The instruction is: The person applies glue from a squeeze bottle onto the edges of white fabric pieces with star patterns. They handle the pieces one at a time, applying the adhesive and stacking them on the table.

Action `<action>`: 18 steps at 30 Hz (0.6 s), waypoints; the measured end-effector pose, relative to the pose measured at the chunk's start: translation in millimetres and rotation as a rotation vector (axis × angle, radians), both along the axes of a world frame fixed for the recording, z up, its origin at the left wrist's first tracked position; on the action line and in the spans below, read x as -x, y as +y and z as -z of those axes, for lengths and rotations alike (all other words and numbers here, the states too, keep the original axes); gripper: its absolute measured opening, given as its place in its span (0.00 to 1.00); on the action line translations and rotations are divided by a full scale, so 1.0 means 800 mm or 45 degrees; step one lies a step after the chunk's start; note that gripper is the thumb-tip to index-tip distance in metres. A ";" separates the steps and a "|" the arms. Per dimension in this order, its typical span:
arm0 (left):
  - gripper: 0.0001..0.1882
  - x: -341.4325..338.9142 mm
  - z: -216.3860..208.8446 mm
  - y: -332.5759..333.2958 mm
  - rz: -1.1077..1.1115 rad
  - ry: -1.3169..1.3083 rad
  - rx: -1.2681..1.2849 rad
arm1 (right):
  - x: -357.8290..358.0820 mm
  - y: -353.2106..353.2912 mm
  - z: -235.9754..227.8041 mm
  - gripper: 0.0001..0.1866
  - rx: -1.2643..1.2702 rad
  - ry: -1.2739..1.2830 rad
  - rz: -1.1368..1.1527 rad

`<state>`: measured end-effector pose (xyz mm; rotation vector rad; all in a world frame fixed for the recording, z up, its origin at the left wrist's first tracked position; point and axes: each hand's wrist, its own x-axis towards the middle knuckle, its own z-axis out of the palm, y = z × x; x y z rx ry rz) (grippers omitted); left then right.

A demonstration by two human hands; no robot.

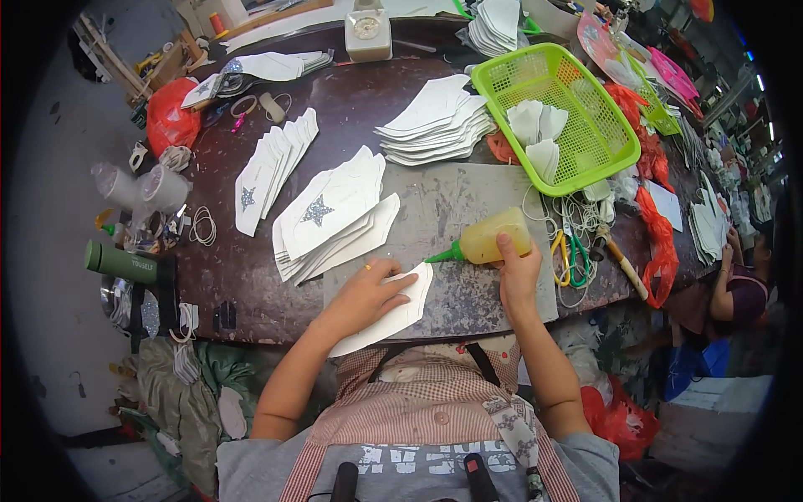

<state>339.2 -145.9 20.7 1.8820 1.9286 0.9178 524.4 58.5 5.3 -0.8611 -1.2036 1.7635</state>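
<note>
My right hand (519, 272) is wrapped round a squeeze bottle (493, 238) of yellowish liquid. The bottle lies tilted nearly level, its green nozzle (446, 253) pointing left with the tip at the upper corner of a white cut piece (393, 315). On that piece my left hand (368, 294) lies flat, fingers stretched over it, a ring on one finger. Under both is a worn grey board (468, 309). Just beyond my left hand is a fanned stack of white pieces (335, 219), the top one bearing a glittery silver star (317, 211).
Farther off are more white stacks (435, 121) and a smaller starred stack (276, 167). A lime green basket (623, 167) holds several white pieces. Right of the board lie scissors (575, 255) and a wooden-handled tool (626, 269); a green flask (121, 263) is at left. A co-worker (740, 289) sits at right.
</note>
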 end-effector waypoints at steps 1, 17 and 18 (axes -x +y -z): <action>0.20 0.000 -0.001 0.000 -0.002 -0.003 0.007 | 0.000 0.000 0.001 0.23 -0.009 -0.003 0.001; 0.21 0.000 0.002 0.000 0.002 -0.028 -0.007 | -0.031 -0.029 0.000 0.22 -0.043 -0.135 0.057; 0.21 0.000 0.002 0.001 -0.002 -0.028 -0.018 | -0.031 -0.026 0.001 0.23 -0.039 -0.125 0.040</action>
